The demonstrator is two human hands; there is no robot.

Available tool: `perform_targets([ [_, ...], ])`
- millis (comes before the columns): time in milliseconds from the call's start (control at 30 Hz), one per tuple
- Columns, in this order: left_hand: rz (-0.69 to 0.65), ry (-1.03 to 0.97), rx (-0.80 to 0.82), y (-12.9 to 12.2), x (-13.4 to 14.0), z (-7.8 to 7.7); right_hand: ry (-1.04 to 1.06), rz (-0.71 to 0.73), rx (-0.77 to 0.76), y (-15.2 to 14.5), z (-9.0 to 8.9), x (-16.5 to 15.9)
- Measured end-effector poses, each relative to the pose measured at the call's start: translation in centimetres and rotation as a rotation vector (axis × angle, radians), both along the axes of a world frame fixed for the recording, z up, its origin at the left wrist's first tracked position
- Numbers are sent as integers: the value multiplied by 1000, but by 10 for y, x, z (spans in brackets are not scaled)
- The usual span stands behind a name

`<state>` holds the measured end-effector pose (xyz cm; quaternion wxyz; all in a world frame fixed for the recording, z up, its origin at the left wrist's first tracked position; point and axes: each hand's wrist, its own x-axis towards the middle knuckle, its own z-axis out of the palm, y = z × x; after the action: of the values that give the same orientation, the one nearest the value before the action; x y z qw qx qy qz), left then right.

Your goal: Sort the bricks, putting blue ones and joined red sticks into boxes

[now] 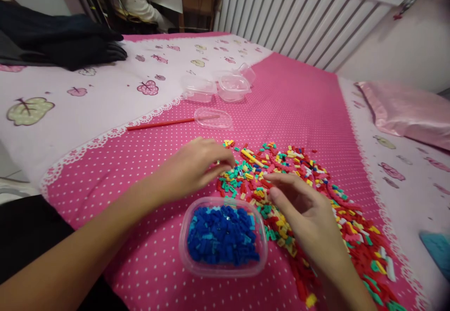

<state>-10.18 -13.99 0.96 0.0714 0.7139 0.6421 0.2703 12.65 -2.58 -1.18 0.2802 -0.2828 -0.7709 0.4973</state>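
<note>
Left hand (197, 164) curls (contents unclear), right hand (310, 208) half-gapes, seemingly empty; blue bricks (223, 236) fill six o'clock's tub (225, 272); four's mixed pile (352, 227) remains.

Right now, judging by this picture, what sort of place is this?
Probably a bedroom: a pink-and-white patterned fabric bedspread, a shiny pink pillow lying on it, and a white slatted panel, perhaps a headboard, behind.

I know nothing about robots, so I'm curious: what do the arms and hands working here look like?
They're human, not mechanical. The left grip, a slim bare hand, and the right grip, another bare hand, join smooth, tapering bare forearms. No gloves, sleeves, cables or markings show. Soft black cloth lies beneath the left forearm, possibly clothing.
</note>
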Motion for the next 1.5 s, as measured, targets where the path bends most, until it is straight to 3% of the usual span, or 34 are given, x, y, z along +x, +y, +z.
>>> perform_targets([
  [100, 70, 77, -48, 9, -11, -10, -43, -97, 85, 4, -2, 2],
  [267, -40, 195, -95, 35, 0, -26, -9, -156, 54, 7, -7, 2],
  [400, -67, 237, -40, 46, 8, -36, 61, -144, -49, 6, -8, 1],
  [600, -182, 307, 134, 43, 8, -43, -93, -82, 16, 1, -6, 0],
  [800, -153, 226, 108, 45, 12, -47, -201, 23, 46, -1, -7, -2],
  [900, -73, 34, 75, 38, 9, -41, -228, 38, 47, -1, -8, -2],
  [1000, -9, -132, 60, 22, 8, -20, -231, 28, 62, 0, -7, -2],
  [1100, -191, -272, -52, 5, 12, 8, -241, 43, 68, 0, -6, -3],
  [1200, -402, -254, -185, -3, 15, 24, -246, 50, 84, 0, -5, -5],
  [1300, -435, -182, -196, -3, 11, 25, -250, 47, 101, -1, -5, -6],
  [1500, -280, -169, -255, -8, 12, 21, -285, 89, 121, -1, -10, 1],
])
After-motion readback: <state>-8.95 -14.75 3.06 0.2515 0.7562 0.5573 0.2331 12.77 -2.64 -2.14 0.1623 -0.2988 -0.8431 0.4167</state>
